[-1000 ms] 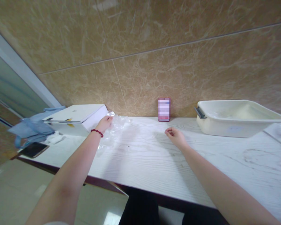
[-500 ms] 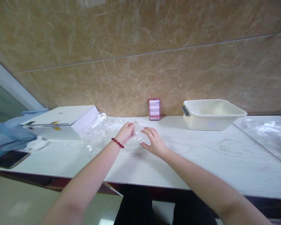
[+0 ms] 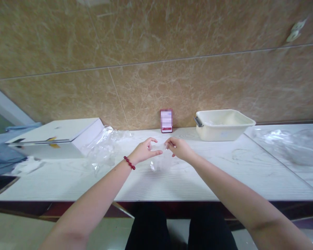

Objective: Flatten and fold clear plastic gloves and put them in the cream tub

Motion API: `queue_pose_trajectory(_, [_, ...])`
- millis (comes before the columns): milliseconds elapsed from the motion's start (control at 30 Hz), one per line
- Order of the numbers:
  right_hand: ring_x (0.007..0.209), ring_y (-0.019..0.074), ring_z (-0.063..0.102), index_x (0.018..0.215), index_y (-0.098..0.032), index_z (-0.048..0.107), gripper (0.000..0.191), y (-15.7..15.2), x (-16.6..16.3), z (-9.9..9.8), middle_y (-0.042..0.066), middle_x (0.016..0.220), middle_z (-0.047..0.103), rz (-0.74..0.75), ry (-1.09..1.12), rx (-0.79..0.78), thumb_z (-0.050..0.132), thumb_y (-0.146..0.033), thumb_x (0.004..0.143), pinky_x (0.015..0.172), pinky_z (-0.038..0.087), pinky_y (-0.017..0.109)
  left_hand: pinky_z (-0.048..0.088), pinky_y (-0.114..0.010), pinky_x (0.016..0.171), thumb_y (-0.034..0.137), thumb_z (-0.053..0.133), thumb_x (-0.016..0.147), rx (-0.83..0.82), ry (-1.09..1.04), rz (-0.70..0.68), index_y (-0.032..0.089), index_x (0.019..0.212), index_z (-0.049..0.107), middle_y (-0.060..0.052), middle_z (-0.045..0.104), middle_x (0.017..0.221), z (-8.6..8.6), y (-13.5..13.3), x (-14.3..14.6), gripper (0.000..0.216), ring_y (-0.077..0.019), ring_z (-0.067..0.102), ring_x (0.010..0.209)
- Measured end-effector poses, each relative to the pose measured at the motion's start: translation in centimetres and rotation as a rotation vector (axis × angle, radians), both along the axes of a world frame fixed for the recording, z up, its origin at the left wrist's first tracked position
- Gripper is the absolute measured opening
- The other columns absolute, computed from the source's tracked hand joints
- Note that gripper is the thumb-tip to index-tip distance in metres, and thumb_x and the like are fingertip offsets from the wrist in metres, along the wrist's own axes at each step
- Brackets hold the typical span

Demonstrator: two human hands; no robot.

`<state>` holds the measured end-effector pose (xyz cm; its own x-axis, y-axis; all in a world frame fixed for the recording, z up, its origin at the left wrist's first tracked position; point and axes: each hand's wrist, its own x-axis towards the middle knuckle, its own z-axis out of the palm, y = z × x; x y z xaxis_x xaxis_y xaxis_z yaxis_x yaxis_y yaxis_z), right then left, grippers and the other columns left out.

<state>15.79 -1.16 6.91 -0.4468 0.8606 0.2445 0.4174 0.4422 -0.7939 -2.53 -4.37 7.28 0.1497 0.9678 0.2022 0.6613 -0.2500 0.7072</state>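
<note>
A small clear plastic bag (image 3: 162, 160) hangs just above the white table (image 3: 187, 177), held at its top edge by both hands. My left hand (image 3: 145, 152), with a red bead bracelet at the wrist, pinches the bag's left side. My right hand (image 3: 177, 148) pinches its right side. The two hands are close together near the middle of the table. A loose heap of clear plastic bags (image 3: 103, 149) lies to the left of my left hand.
A white flat box (image 3: 57, 137) sits at the left, with blue cloth (image 3: 2, 152) and a dark phone (image 3: 0, 183) beyond it. A small red-and-white box (image 3: 166, 121) leans on the marble wall. A cream plastic basin (image 3: 223, 124) stands right, more clear plastic (image 3: 289, 146) far right.
My left hand drew one bag out of the heap by the white box and brought it to the middle. My right hand came over and took hold of its other side.
</note>
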Motion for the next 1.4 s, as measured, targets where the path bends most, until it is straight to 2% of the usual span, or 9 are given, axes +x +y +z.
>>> queue_pose_trajectory(167, [0.063, 0.0109, 0.056, 0.071, -0.016, 0.048, 0.005, -0.2, 0.4, 1.7, 0.001, 0.062, 0.054, -0.014, 0.162, -0.218, 0.045, -0.015, 0.074, 0.039, 0.048, 0.017, 0.038, -0.026, 0.063, 0.040, 0.055, 0.064, 0.204, 0.071, 0.033, 0.020, 0.070, 0.062, -0.005, 0.054, 0.079, 0.9, -0.4, 0.4, 0.022, -0.0165, 0.049, 0.071])
queue_pose_trajectory(367, [0.052, 0.0095, 0.057, 0.075, -0.016, 0.044, 0.005, -0.4, 1.7, 3.2, -0.002, 0.053, 0.051, -0.031, 0.217, -0.319, 0.041, -0.014, 0.078, 0.045, 0.051, 0.022, 0.038, -0.024, 0.064, 0.038, 0.049, 0.070, 0.030, -0.071, -0.081, 0.018, 0.069, 0.061, -0.002, 0.060, 0.070, 2.4, -0.9, 0.0, 0.023, -0.0154, 0.052, 0.069])
queue_pose_trajectory(567, [0.062, 0.0093, 0.056, 0.077, -0.016, 0.049, 0.005, -0.6, 3.1, 2.5, 0.001, 0.063, 0.054, -0.021, 0.205, -0.222, 0.046, -0.013, 0.074, 0.047, 0.052, 0.021, 0.037, -0.022, 0.062, 0.038, 0.053, 0.068, -0.034, -0.278, -0.043, 0.015, 0.073, 0.059, -0.002, 0.058, 0.067, 3.2, -1.9, 0.0, 0.024, -0.0114, 0.051, 0.065])
queue_pose_trajectory(733, [0.070, 0.0097, 0.054, 0.078, -0.015, 0.051, 0.013, -1.4, 3.7, 2.1, 0.002, 0.074, 0.054, 0.008, 0.220, -0.145, 0.045, -0.008, 0.070, 0.050, 0.053, 0.022, 0.031, -0.019, 0.048, 0.035, 0.060, 0.061, -0.099, -0.439, -0.012, 0.014, 0.077, 0.058, -0.002, 0.056, 0.067, 3.8, -2.7, 0.3, 0.026, -0.0107, 0.049, 0.062])
queue_pose_trajectory(867, [0.072, 0.0108, 0.054, 0.083, -0.017, 0.051, 0.018, -2.0, 4.6, 2.0, 0.002, 0.078, 0.055, 0.031, 0.075, -0.008, 0.046, -0.008, 0.068, 0.048, 0.050, 0.020, 0.029, -0.018, 0.047, 0.035, 0.060, 0.060, -0.156, -0.513, -0.029, 0.015, 0.080, 0.059, -0.003, 0.057, 0.071, 4.5, -3.2, 0.1, 0.028, -0.0113, 0.050, 0.066])
queue_pose_trajectory(1000, [0.074, 0.0122, 0.055, 0.093, -0.017, 0.049, 0.025, -2.7, 5.1, 1.4, 0.003, 0.079, 0.058, -0.051, -0.113, 0.295, 0.048, -0.010, 0.069, 0.066, 0.047, 0.028, 0.035, -0.020, 0.054, 0.035, 0.054, 0.065, -0.076, -0.444, 0.021, 0.015, 0.076, 0.059, -0.002, 0.056, 0.066, 5.0, -3.7, 0.4, 0.024, -0.0102, 0.049, 0.063])
queue_pose_trajectory(1100, [0.082, 0.0159, 0.054, 0.106, -0.017, 0.043, 0.041, -4.0, 4.5, 1.2, 0.006, 0.090, 0.057, -0.076, -0.173, 0.441, 0.056, -0.025, 0.068, 0.073, 0.043, 0.031, 0.035, -0.021, 0.054, 0.033, 0.053, 0.066, -0.023, -0.359, 0.059, 0.014, 0.071, 0.059, 0.000, 0.053, 0.059, 5.3, -4.1, 1.3, 0.021, -0.0093, 0.046, 0.057])
queue_pose_trajectory(1167, [0.086, 0.0177, 0.053, 0.110, -0.019, 0.039, 0.048, -5.1, 3.7, 1.3, 0.007, 0.096, 0.056, -0.084, -0.190, 0.463, 0.057, -0.033, 0.067, 0.072, 0.042, 0.031, 0.035, -0.021, 0.053, 0.033, 0.053, 0.066, -0.015, -0.320, 0.049, 0.014, 0.071, 0.059, 0.001, 0.051, 0.055, 5.5, -4.4, 2.0, 0.021, -0.0086, 0.045, 0.053])
queue_pose_trajectory(1400, [0.081, 0.0146, 0.055, 0.106, -0.020, 0.040, 0.034, -7.7, 2.2, 2.9, 0.006, 0.092, 0.058, -0.114, -0.079, 0.377, 0.043, -0.039, 0.077, 0.069, 0.041, 0.027, 0.029, -0.019, 0.038, 0.038, 0.051, 0.069, 0.007, -0.155, 0.020, 0.016, 0.076, 0.059, 0.002, 0.048, 0.052, 5.9, -5.3, 3.1, 0.025, -0.0064, 0.037, 0.040])
